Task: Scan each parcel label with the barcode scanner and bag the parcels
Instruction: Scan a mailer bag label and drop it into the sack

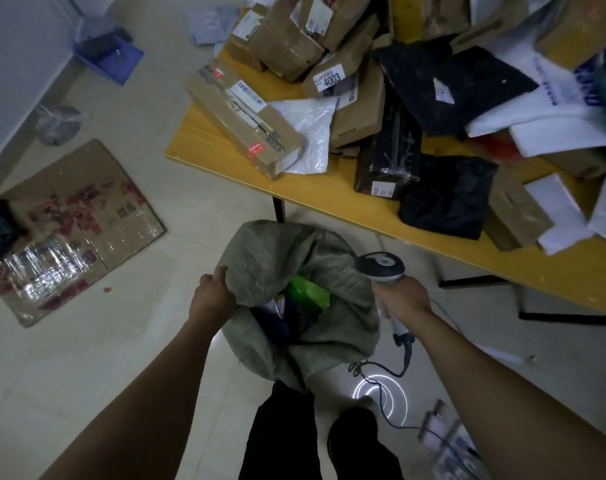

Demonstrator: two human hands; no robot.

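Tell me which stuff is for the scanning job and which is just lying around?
For the job: barcode scanner in the right hand; grey sack gripped by the left hand; parcels on the yellow table.
Lying about: flattened cardboard, blue tray, clear plastic bag.

Open sack at lower centre, scanner beside it, parcels heaped at upper right.

The grey-green woven sack (260, 251) stands on the floor with its mouth open and crumpled, its left rim gripped by the left hand (213, 296); inside lie 1 bright green parcel (308, 294) and darker ones. Just right of the sack, the right hand (403, 299) holds the barcode scanner (381, 266) by its pale handle, dark head pointing up the frame, its cable (407, 362) trailing to the floor. On the yellow table (225, 161) lie a long cardboard box (246, 123), a white mailer (308, 133), a box labelled 4003 (343, 69) and a black wrapped parcel (388, 150).
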